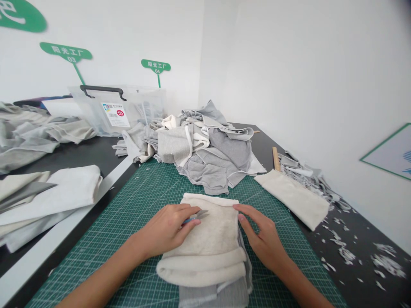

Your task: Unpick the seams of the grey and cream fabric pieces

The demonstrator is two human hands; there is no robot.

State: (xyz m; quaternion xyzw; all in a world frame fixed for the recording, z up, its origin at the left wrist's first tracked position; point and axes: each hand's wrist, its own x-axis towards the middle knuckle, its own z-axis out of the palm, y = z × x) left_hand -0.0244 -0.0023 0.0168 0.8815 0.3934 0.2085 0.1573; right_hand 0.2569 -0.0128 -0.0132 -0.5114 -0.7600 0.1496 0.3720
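Note:
My left hand (170, 224) is closed around small thread snips (199, 215) with a blue handle, their metal blades pointing right over the cloth. Under them lies a beige knit fabric piece (208, 235), its upper edge curled to a white strip and its lower end rolled in thick folds. At the upper right corner of this piece, my right hand (263, 237) pinches the edge between thumb and index finger. Grey fabric (213, 295) sticks out below the beige piece. All of it rests on a green cutting mat (128, 256).
Behind the work is a heap of grey fabric (221, 149), beside a clear plastic box (96, 107). Folded white cloth (73, 184) lies at left. Right of the mat are a folded cream cloth (293, 199), a wooden stick (275, 159) and fabric scraps (346, 254).

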